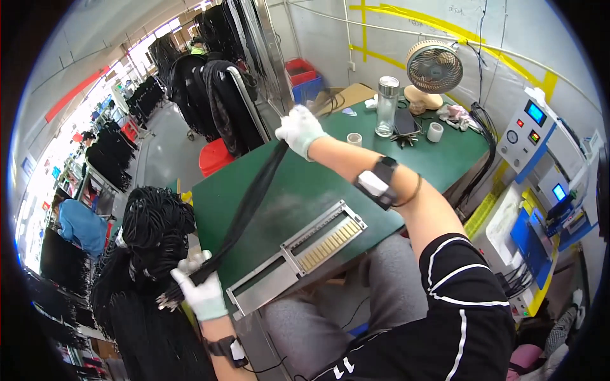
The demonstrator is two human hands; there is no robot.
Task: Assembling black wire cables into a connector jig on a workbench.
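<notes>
apparently straightening cords (244, 206), stretched over the table (298, 181) beyond the frame (327, 244); gripped at the far end by the right hand (300, 131), at the near end by the left hand (204, 296), just left of the frame. next, probably: hold tension even, align ends.

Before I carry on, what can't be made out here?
- Head view: how the right hand grips, blurred.
- Head view: part of the black strands, hidden by the left hand.
- Head view: lower end of the hanging black bundle, cut off by the lower edge.
</notes>
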